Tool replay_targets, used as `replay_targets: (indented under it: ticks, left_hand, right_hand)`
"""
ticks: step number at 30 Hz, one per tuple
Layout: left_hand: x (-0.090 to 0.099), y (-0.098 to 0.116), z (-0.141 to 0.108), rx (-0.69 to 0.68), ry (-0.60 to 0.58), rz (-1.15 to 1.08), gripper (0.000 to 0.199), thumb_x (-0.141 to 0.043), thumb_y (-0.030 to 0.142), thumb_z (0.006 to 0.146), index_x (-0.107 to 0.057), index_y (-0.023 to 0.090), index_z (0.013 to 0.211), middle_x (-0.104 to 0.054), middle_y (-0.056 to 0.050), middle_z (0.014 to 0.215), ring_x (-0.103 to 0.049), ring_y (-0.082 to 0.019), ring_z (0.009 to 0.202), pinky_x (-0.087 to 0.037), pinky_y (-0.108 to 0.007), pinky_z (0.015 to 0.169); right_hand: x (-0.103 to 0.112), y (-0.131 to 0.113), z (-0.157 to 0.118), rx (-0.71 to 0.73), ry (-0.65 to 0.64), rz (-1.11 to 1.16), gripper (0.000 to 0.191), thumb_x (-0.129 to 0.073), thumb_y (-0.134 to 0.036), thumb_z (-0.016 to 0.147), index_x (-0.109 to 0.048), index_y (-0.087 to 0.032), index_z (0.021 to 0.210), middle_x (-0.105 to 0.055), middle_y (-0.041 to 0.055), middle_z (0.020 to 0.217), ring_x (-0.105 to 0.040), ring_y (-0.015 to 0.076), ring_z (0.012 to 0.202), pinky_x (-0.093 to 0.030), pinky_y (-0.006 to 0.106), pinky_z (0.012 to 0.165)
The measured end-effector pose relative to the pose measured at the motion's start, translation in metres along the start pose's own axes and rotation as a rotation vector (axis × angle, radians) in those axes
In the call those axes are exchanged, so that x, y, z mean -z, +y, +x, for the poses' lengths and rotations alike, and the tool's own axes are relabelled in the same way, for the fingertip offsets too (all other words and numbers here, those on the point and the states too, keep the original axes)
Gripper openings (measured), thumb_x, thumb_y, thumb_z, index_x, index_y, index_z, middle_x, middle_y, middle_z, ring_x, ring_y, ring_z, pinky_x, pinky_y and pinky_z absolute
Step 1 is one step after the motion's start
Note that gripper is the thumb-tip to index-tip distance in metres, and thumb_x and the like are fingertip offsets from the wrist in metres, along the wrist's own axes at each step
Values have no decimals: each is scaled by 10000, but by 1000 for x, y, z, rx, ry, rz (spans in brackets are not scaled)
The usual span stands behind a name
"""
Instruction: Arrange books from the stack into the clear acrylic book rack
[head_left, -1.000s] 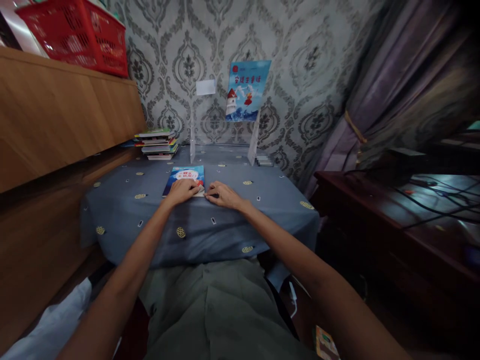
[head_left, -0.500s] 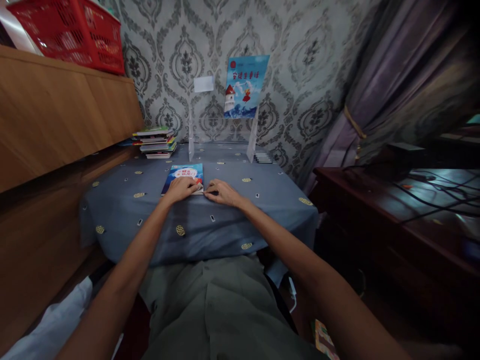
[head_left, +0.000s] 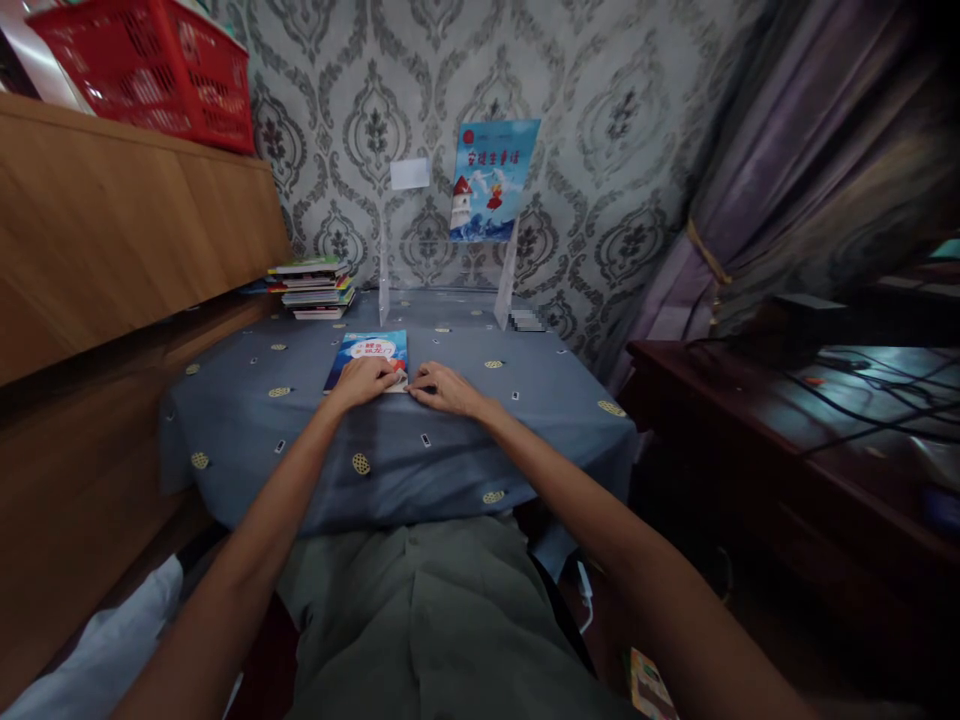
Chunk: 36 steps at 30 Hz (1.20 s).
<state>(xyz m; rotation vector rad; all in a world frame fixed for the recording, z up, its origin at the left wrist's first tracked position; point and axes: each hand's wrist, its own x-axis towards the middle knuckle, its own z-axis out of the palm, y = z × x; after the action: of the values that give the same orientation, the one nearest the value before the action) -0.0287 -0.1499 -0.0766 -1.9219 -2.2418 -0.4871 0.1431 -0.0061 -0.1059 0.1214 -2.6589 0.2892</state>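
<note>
A blue book [head_left: 379, 347] with a white title patch lies on the patterned grey-blue tablecloth [head_left: 420, 470]. Across its lower part rests my left hand [head_left: 363, 382], with its fingertips at the lower right corner, where a bit of pale page shows. My right hand [head_left: 442, 388] is just right of that corner, with thumb and fingers closed in a pinch at the book's edge; what is between them is too small to make out. Behind the book stands a clear stand [head_left: 442, 262], with a blue picture book [head_left: 493, 180] upright at its right side and a white card [head_left: 409, 173] at its left.
A stack of books [head_left: 313, 288] sits at the back left of the table. Further left, a red basket [head_left: 154, 75] stands on a wooden cabinet [head_left: 135, 210]. To the right is a dark red desk [head_left: 705, 390] with black cables. A purple curtain [head_left: 757, 160] hangs beside it.
The view has shifted slightly. Both hands stay at the book's lower right corner, with hardly any movement.
</note>
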Motion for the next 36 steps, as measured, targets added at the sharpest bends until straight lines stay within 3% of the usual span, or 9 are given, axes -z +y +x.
replay_targets:
  ticks: [10, 16, 21, 36]
  left_hand:
    - [-1, -1, -1, -5, 0, 8, 361, -459, 402, 923, -768, 218, 887, -774, -66, 985, -658, -241, 908, -413, -303, 708]
    - [-1, -1, -1, 4, 2, 1, 364, -463, 420, 932, -768, 230, 878, -776, -57, 982, -661, -240, 912, -411, -300, 712]
    - [-1, 0, -2, 4, -1, 1, 410, -439, 454, 945, -775, 220, 910, -774, -71, 979, -663, -245, 907, -411, -302, 706]
    - [-1, 0, -2, -6, -11, 7, 385, -441, 410, 939, -770, 210, 915, -767, -73, 1001, -660, -236, 919, -429, -291, 736]
  right_hand:
    - [0, 0, 1, -10, 15, 5, 244, -553, -267, 975, -783, -186, 957, -697, 82, 978, -611, 210, 931, -440, 302, 843]
    - [2, 2, 2, -75, 54, 6, 261, -524, -254, 970, -765, -169, 917, -696, 54, 848, -600, 185, 803, -435, 278, 763]
    - [2, -1, 0, -57, 30, -1, 256, -561, -241, 954, -756, -189, 1112, -698, 69, 974, -603, 204, 904, -442, 292, 811]
    - [2, -2, -1, -4, 4, -22, 251, -549, -273, 989, -785, -188, 977, -672, 84, 966, -582, 209, 921, -423, 301, 821]
